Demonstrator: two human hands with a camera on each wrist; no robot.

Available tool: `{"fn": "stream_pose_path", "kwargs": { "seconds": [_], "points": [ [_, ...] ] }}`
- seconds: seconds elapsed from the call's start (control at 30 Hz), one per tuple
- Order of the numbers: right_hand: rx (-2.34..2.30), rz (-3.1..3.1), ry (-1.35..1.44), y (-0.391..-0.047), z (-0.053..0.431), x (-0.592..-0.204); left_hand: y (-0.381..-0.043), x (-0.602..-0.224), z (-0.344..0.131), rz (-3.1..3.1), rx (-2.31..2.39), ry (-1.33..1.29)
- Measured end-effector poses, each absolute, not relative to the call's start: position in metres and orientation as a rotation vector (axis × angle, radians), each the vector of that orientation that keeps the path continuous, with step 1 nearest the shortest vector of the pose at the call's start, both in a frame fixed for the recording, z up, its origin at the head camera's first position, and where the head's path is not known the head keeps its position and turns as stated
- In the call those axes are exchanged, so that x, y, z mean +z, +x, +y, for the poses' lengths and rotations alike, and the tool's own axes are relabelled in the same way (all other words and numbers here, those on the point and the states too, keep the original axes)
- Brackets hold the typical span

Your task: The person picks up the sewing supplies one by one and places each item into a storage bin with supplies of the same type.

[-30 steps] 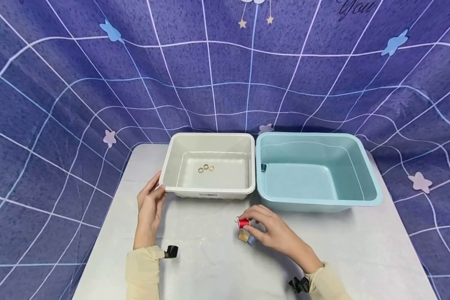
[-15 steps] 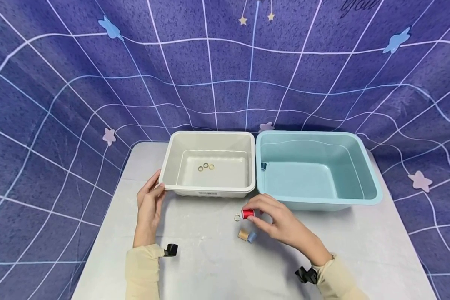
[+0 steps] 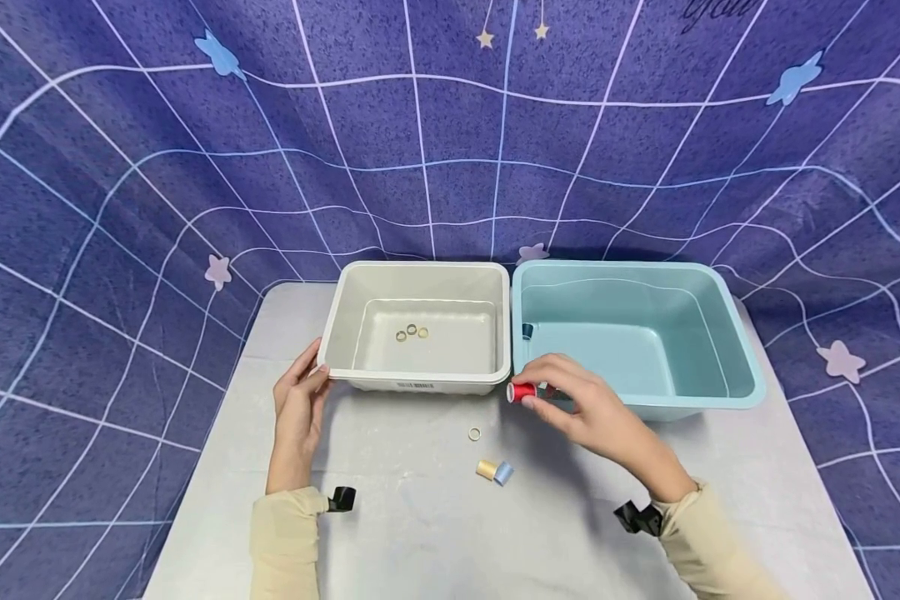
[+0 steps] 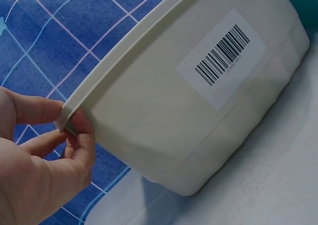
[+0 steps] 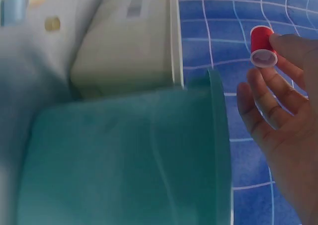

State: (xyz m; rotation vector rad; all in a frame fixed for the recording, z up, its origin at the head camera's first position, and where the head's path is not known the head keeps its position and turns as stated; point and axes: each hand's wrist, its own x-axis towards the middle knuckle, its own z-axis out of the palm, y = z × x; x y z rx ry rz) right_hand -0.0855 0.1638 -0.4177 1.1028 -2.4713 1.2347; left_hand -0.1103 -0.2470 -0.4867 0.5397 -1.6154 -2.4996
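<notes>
My right hand [image 3: 588, 408] pinches a spool of red thread [image 3: 522, 392] between thumb and fingers, over the near left corner of the teal bin [image 3: 637, 403]. In the right wrist view the red spool [image 5: 262, 46] shows its white end. My left hand [image 3: 300, 417] grips the near left corner of the cream bin [image 3: 420, 380]; in the left wrist view its thumb and fingers pinch the rim [image 4: 99, 76]. On the table lie a ring [image 3: 475, 434], a tan thread spool [image 3: 486, 470] and a light blue spool [image 3: 503, 473].
Several rings [image 3: 412, 330] lie on the cream bin's floor. A dark blue spool [image 3: 527, 332] sits at the left wall inside the teal bin. The bins stand side by side on a pale-covered table [image 3: 405, 533], with a purple curtain [image 3: 450, 133] behind.
My right hand has lifted the red spool off the table from beside the ring and carried it up and right to the teal bin's edge. The left hand stays at the cream bin's corner.
</notes>
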Motion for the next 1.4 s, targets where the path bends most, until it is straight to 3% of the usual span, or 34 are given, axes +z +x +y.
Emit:
{"fn": "stream_pose_path", "kwargs": {
  "seconds": [0.5,1.4],
  "points": [
    [1.249,-2.556,1.06,-0.141,0.207,-0.402,-0.108,-0.486,-0.247,-1.604,-2.487,0.554],
    [0.463,-2.901,1.424,-0.23,0.222,-0.397,-0.11,-0.487,-0.247,-1.603,-2.503,0.578]
  ]
}}
